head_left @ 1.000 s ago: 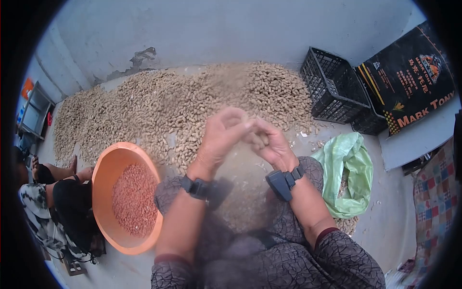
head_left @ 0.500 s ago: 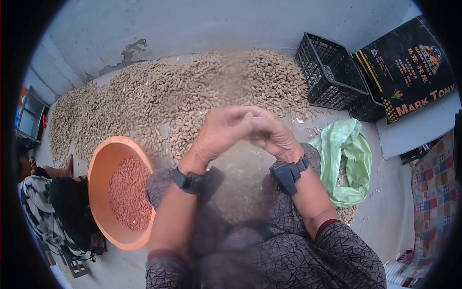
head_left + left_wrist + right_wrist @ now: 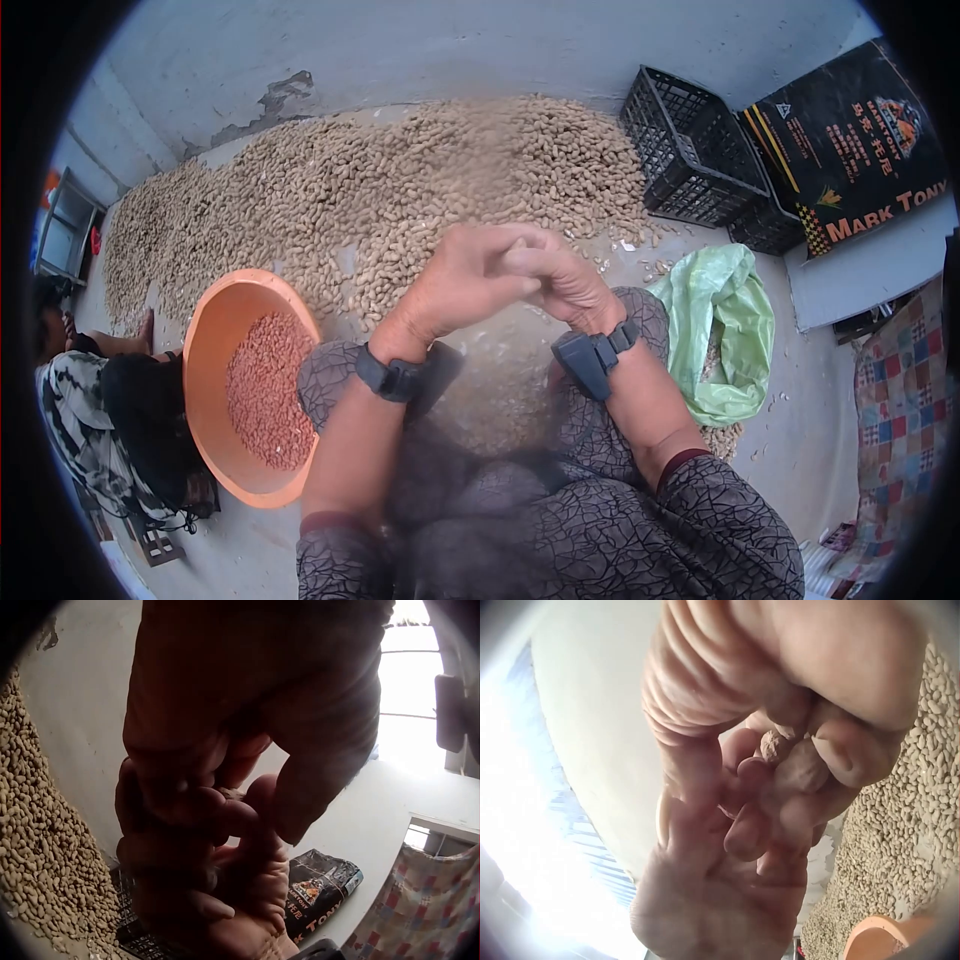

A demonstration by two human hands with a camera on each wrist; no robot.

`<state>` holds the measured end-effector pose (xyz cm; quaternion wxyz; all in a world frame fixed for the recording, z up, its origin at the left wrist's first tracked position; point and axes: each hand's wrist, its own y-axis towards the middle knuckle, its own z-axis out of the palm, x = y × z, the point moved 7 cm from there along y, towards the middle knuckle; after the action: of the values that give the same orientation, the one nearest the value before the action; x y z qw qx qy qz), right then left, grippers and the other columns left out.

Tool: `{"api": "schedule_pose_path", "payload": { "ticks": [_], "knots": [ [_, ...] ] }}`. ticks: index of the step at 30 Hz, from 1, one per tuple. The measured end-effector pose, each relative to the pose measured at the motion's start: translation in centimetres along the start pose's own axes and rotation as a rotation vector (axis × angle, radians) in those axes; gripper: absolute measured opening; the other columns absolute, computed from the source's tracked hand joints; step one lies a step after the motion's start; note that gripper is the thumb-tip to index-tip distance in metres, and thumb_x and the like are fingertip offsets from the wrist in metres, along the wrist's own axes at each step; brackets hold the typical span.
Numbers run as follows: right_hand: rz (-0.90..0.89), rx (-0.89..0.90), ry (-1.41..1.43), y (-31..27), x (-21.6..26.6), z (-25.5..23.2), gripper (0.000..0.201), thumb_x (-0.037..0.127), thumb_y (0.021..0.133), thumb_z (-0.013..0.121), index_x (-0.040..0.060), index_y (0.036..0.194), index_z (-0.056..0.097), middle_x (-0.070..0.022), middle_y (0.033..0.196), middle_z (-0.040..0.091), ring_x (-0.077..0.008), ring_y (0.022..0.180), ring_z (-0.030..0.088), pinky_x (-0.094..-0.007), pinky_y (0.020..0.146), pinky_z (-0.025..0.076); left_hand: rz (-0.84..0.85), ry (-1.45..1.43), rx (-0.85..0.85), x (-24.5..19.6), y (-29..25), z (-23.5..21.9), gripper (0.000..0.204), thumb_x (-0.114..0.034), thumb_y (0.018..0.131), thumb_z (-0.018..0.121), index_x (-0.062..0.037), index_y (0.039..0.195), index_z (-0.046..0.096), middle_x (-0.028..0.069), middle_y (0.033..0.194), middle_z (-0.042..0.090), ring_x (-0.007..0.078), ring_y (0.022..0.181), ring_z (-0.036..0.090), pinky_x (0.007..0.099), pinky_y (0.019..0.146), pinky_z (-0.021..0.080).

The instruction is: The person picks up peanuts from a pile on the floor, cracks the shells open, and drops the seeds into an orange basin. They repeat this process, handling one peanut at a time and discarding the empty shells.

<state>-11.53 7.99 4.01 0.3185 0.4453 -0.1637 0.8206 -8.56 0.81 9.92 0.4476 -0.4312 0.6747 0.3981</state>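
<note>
My left hand (image 3: pixel 462 278) and right hand (image 3: pixel 572 284) meet above my lap, fingers curled and overlapping. In the right wrist view, the curled fingers of the right hand hold an unshelled peanut (image 3: pixel 804 766). Close beside it, a smaller peanut (image 3: pixel 773 747) sits among the fingertips of both hands. The left wrist view is dark; a bit of pale brown shell (image 3: pixel 231 793) shows where the left fingers pinch against the right hand's. From the head view the fingers hide the peanuts.
A long heap of unshelled peanuts (image 3: pixel 400 190) lies along the wall. To the left stands an orange basin (image 3: pixel 205 400) of red kernels, with another person beside it. On the right are a green sack (image 3: pixel 735 310), black crates (image 3: pixel 690 170) and a black printed bag (image 3: pixel 850 140).
The hands have closed together, and the fingers now cover the peanuts seen in the right hand a second ago. The left thumb has shifted across toward the right hand.
</note>
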Motion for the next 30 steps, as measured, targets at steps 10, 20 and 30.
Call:
{"api": "schedule_pose_path", "payload": {
  "ticks": [10, 20, 30],
  "knots": [
    [0.018, -0.062, 0.015, -0.3, -0.1, -0.8, 0.039, 0.028, 0.083, 0.061, -0.0021, 0.108, 0.057, -0.0017, 0.080, 0.057, -0.0055, 0.059, 0.050, -0.0162, 0.044, 0.033, -0.036, -0.206, 0.059, 0.8, -0.2, 0.2, 0.032, -0.008, 0.084, 0.058, 0.0050, 0.113, 0.057, 0.0040, 0.090, 0.063, 0.0081, 0.082, 0.059, 0.0234, 0.074, 0.049],
    [0.050, 0.102, 0.019, -0.3, 0.2, 0.1, 0.054, 0.040, 0.083, 0.062, -0.0045, 0.113, 0.055, -0.0010, 0.076, 0.059, -0.0016, 0.060, 0.053, -0.0129, 0.041, 0.031, -0.161, -0.392, 0.088, 1.4, -0.1, 0.0, 0.032, -0.006, 0.085, 0.055, 0.0036, 0.116, 0.057, 0.0022, 0.087, 0.061, 0.0051, 0.073, 0.055, 0.0209, 0.069, 0.047],
    [-0.039, -0.057, -0.061, -0.3, -0.6, -1.4, 0.037, 0.025, 0.083, 0.061, -0.0045, 0.105, 0.057, -0.0028, 0.074, 0.057, -0.0062, 0.057, 0.053, -0.0167, 0.045, 0.036, 0.053, -0.157, -0.023, 0.7, -0.1, 0.7, 0.029, -0.011, 0.084, 0.059, 0.0035, 0.110, 0.060, 0.0019, 0.080, 0.062, 0.0067, 0.069, 0.056, 0.0205, 0.062, 0.047]
  ]
}}
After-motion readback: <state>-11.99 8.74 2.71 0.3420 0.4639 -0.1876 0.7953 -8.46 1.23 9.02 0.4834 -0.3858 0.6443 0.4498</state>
